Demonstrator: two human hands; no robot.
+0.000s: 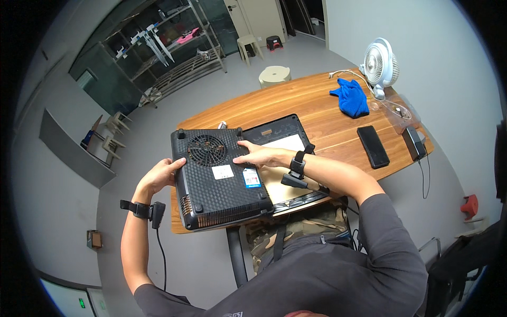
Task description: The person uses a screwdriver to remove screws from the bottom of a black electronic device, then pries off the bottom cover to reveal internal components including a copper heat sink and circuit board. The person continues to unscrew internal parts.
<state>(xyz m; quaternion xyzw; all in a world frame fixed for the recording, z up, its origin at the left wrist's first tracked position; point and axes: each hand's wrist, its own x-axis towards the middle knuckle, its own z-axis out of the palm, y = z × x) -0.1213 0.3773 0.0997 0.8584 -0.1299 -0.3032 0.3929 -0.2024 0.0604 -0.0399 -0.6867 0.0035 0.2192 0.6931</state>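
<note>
A black plastic appliance housing (211,195), which looks like an induction cooker turned underside up, lies at the table's left end. Its upward face has a round fan grille, small feet and two stickers. My left hand (161,176) grips its left edge, thumb on top and the other fingers hidden below. Across its right side lies my right hand (256,154), thumb and index finger apart on the black surface; its other fingers are hidden. Partly under my right forearm is a black-framed panel (296,127) with a cream sheet (285,182) on it, right beside the housing.
On the wooden table (311,111) are a blue cloth (351,99), a black phone (373,147), a white fan (379,67) and a black box-shaped device (414,143) with a cable. A stool (274,75) stands beyond the far edge; a metal rack (182,66) is farther back.
</note>
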